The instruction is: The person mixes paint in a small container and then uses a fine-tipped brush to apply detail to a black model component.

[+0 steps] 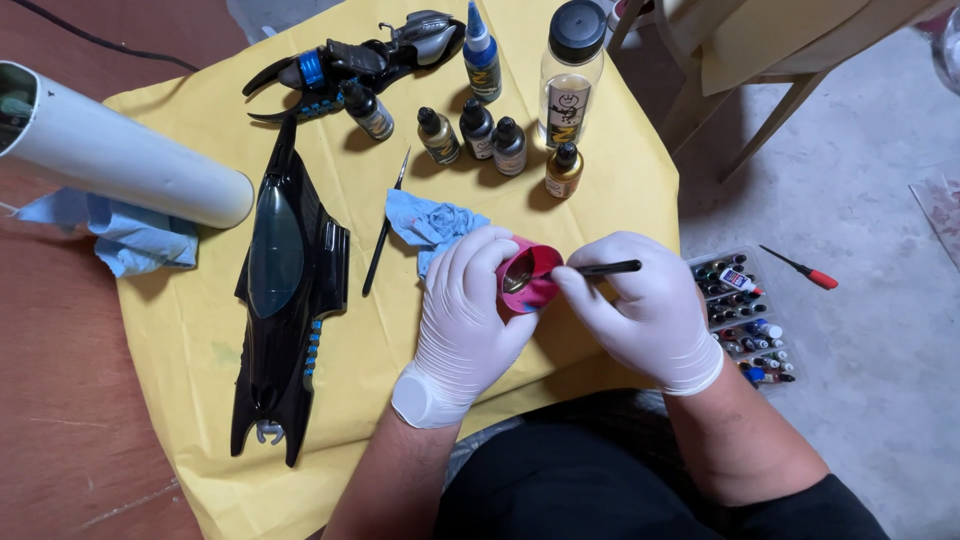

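While left hand [465, 315] clamps pink cup [528, 277] mouth-right near sheet's [200, 330] right edge, right hand [640, 305] pinches brush [600, 268], shaft level, tip inside cup.

Both hands, left [468, 310] and right [645, 310], wear thin, smooth white rubber gloves with a matt sheen. The pink cup [528, 277] in the left hand looks like plastic, its inside glossy and reflective. On the matt, creased yellow paper sheet [200, 340] lies a black model hull [285, 290] of glossy plastic with a smooth tinted canopy. Just above the cup, a crumpled blue paper towel [432, 222] looks soft and rough. Left of the sheet, the desk [60, 420] is reddish-brown wood with a dull finish.
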